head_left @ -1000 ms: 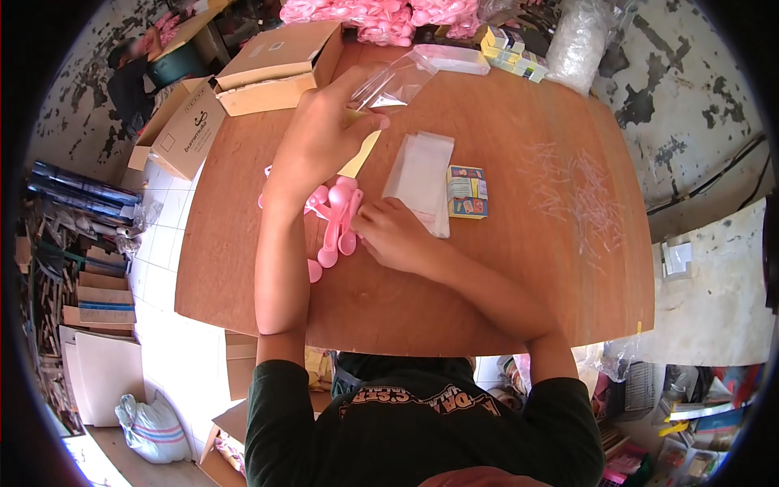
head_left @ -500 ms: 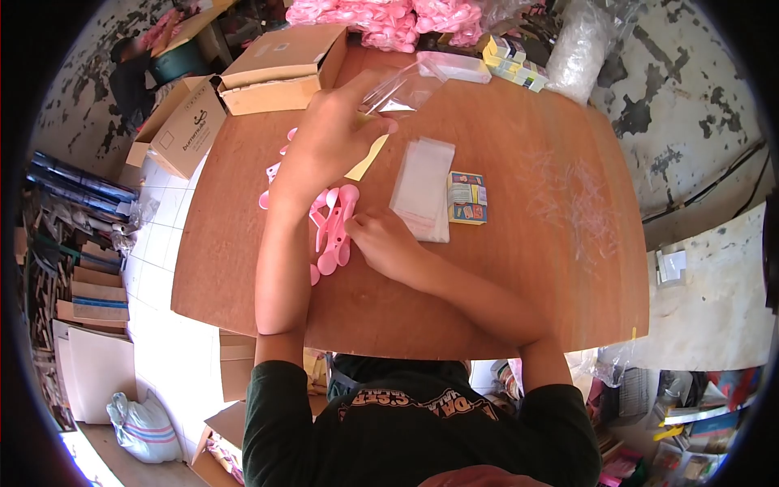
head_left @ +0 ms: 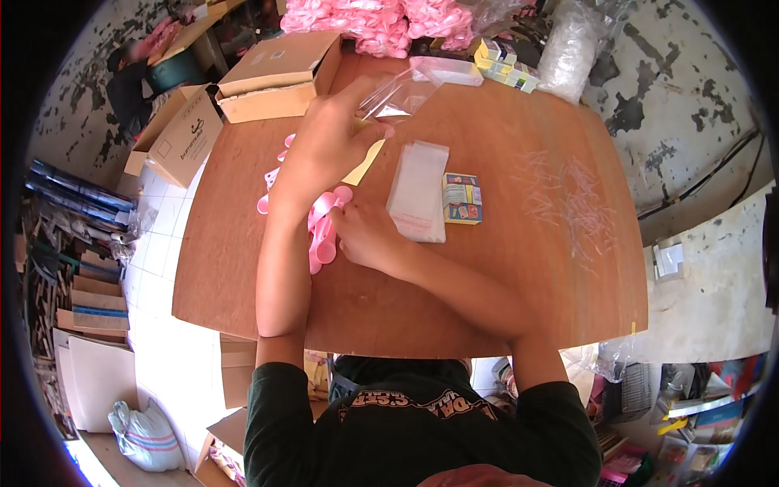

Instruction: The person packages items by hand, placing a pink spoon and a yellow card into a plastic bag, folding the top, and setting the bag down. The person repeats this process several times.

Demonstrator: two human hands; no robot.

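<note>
My left hand (head_left: 324,146) is raised over the left part of the table, its fingers closed on the edge of a clear plastic bag (head_left: 403,93). Below that wrist lie several pink plastic spoons (head_left: 323,247), partly hidden by my forearm. Crossing in from the right, my right hand (head_left: 369,235) has its fingertips pinched at the spoons, apparently on one of them. A yellow card or paper (head_left: 365,164) shows under my left hand. Just right of my hands are a stack of clear flat bags (head_left: 418,191) and a small blue-and-yellow box (head_left: 462,199).
An open cardboard box (head_left: 280,73) stands at the table's back left. Pink bundles (head_left: 357,24), a clear container (head_left: 446,71), more small boxes (head_left: 507,65) and a plastic roll (head_left: 572,61) line the back. Thin clear strips (head_left: 580,203) lie at right. A person (head_left: 130,85) is far left.
My right hand has shifted slightly left and up, and the pink spoons by it have changed position. My left hand still holds the bag in much the same place.
</note>
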